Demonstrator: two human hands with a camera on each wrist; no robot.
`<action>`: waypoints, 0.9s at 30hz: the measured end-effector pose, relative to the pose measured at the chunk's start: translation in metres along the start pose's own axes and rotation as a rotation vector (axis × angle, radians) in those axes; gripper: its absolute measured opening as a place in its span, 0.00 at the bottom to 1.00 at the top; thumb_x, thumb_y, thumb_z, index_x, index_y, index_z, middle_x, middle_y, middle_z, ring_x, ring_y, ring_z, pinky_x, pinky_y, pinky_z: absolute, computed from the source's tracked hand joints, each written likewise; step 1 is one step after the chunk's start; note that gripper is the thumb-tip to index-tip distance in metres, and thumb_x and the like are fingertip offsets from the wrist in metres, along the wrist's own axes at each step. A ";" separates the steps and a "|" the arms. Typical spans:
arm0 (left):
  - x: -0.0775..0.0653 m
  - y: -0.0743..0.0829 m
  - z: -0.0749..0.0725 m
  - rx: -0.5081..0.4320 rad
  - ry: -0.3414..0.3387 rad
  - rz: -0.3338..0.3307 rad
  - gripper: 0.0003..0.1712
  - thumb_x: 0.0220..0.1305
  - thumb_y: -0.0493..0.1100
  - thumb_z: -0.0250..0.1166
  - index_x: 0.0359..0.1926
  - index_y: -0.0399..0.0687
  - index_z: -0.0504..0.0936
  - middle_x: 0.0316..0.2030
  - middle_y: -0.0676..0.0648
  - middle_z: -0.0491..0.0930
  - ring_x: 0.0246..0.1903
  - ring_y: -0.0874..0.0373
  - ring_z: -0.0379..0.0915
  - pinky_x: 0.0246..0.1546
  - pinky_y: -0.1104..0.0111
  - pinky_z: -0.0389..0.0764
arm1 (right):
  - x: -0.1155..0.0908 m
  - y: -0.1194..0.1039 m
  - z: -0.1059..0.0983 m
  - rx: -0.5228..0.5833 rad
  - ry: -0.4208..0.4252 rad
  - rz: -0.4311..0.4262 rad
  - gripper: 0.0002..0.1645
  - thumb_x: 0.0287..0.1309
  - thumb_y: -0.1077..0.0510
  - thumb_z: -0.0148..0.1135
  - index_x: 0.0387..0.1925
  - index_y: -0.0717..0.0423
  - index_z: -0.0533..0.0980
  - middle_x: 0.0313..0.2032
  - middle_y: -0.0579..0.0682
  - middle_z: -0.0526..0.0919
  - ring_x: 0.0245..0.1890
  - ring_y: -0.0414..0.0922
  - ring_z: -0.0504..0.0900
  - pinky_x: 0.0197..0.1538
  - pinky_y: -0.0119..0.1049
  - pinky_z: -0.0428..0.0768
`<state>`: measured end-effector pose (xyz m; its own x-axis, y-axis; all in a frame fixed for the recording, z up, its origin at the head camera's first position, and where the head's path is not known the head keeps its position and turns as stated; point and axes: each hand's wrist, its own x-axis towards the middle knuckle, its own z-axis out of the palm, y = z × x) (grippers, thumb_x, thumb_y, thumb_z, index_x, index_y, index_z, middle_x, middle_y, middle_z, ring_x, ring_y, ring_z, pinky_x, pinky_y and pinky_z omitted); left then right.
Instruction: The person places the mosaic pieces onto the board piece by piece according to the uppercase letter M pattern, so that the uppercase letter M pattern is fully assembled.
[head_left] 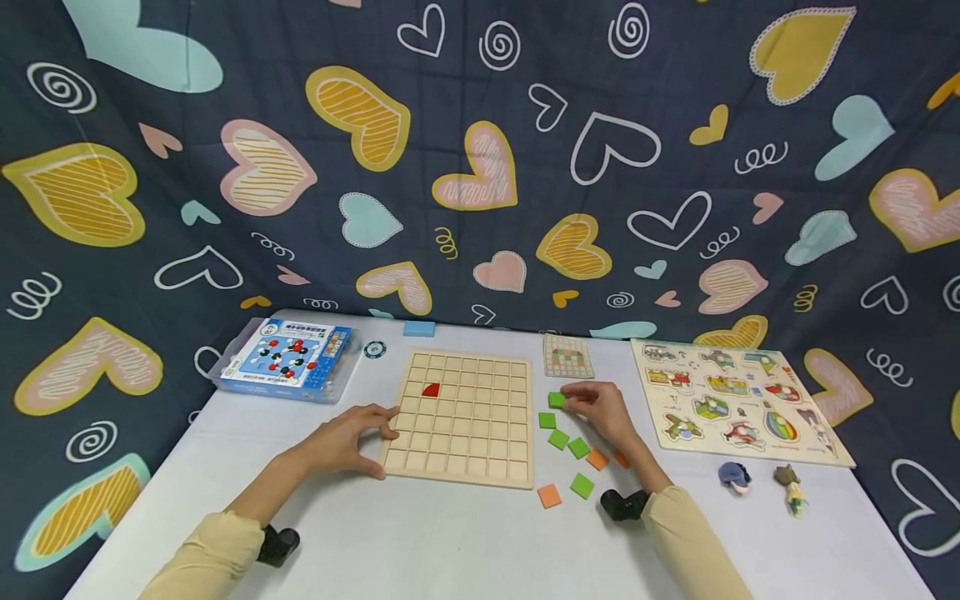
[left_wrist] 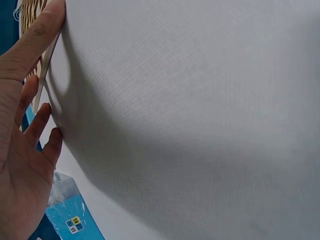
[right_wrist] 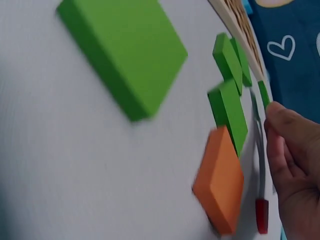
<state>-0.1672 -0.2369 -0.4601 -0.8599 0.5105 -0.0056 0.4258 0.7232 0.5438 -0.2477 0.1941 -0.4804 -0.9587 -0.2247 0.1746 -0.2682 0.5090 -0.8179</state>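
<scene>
A wooden grid board point(head_left: 480, 429) lies flat on the white table, with one red quarter-round piece point(head_left: 431, 389) in a cell toward its upper left. At the board's left edge is my left hand point(head_left: 345, 437), fingers spread and loosely bent, thumb by the near corner. To the board's right, my right hand point(head_left: 602, 407) pinches a green square tile point(head_left: 556, 400) between thumb and fingertips. The right wrist view shows this tile point(right_wrist: 264, 93) edge-on. Several loose green tiles point(head_left: 557, 439) and orange tiles point(head_left: 550, 496) lie below that hand, one partly hidden by the wrist.
A pattern card point(head_left: 568, 357) lies behind the right hand. Far right is a wooden picture puzzle point(head_left: 727, 400), with two small figures point(head_left: 735, 477) in front. At the back left stand a plastic-cased box point(head_left: 288, 358), a round chip point(head_left: 375, 349) and a blue block point(head_left: 418, 328).
</scene>
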 end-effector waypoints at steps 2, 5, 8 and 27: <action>0.001 0.000 0.001 0.004 0.003 0.006 0.25 0.38 0.55 0.79 0.39 0.56 0.82 0.64 0.43 0.69 0.60 0.42 0.65 0.57 0.46 0.70 | 0.000 -0.001 0.003 0.011 0.022 0.009 0.14 0.50 0.70 0.69 0.42 0.67 0.82 0.39 0.60 0.86 0.36 0.48 0.85 0.36 0.26 0.81; 0.000 0.000 0.001 0.004 0.007 0.001 0.25 0.38 0.56 0.79 0.39 0.57 0.82 0.64 0.43 0.69 0.60 0.42 0.65 0.56 0.45 0.70 | 0.002 -0.003 0.010 0.028 0.051 0.035 0.15 0.49 0.70 0.69 0.42 0.67 0.82 0.39 0.59 0.86 0.36 0.47 0.85 0.36 0.25 0.80; -0.001 0.000 0.000 0.011 0.015 -0.012 0.25 0.37 0.56 0.78 0.39 0.58 0.82 0.64 0.43 0.69 0.60 0.41 0.65 0.53 0.42 0.71 | 0.004 -0.006 0.017 0.063 0.076 0.078 0.15 0.50 0.68 0.69 0.43 0.65 0.82 0.40 0.58 0.86 0.37 0.46 0.85 0.37 0.23 0.79; 0.000 -0.001 0.001 0.014 0.020 0.013 0.24 0.38 0.57 0.78 0.38 0.58 0.81 0.63 0.43 0.70 0.58 0.41 0.66 0.54 0.43 0.71 | 0.010 -0.023 0.048 0.166 0.113 0.047 0.15 0.49 0.70 0.69 0.42 0.64 0.83 0.36 0.59 0.86 0.35 0.49 0.85 0.34 0.25 0.81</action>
<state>-0.1676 -0.2372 -0.4616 -0.8600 0.5100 0.0184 0.4403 0.7233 0.5320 -0.2463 0.1408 -0.4862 -0.9768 -0.1045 0.1868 -0.2126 0.3710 -0.9040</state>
